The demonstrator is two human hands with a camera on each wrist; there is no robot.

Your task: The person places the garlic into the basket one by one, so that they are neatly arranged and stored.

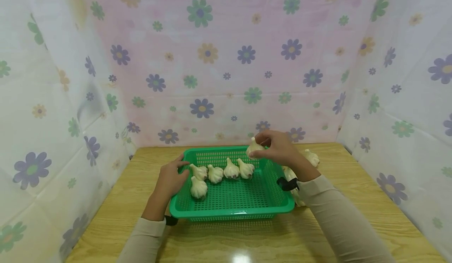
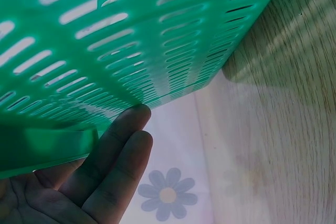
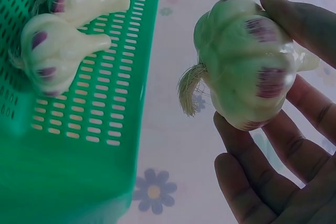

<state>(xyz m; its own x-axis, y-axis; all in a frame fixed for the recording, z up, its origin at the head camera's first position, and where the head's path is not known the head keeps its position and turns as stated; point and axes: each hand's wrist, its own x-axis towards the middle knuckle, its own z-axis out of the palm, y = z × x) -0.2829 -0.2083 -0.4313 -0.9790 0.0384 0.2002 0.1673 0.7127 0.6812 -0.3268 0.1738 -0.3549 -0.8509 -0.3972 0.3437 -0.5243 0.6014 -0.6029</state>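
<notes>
Several white garlic bulbs (image 1: 215,174) lie in a green plastic basket (image 1: 231,214), grouped toward its left and back. My left hand (image 1: 172,178) holds the basket's left rim, thumb over the inner side. In the left wrist view, two fingers (image 2: 118,166) extend along the outside of the slotted wall. Above the basket's back right corner, my right hand (image 1: 279,148) grips another garlic bulb (image 1: 254,149) between thumb and fingers. The right wrist view shows this bulb's purple streaks and its tuft of roots, with the stem toward the palm.
More garlic bulbs (image 1: 311,158) sit on the wooden table (image 1: 123,216) to the right of the basket, partly hidden behind my right forearm. Flower-patterned cloth walls (image 1: 226,78) enclose the table at the back and both sides.
</notes>
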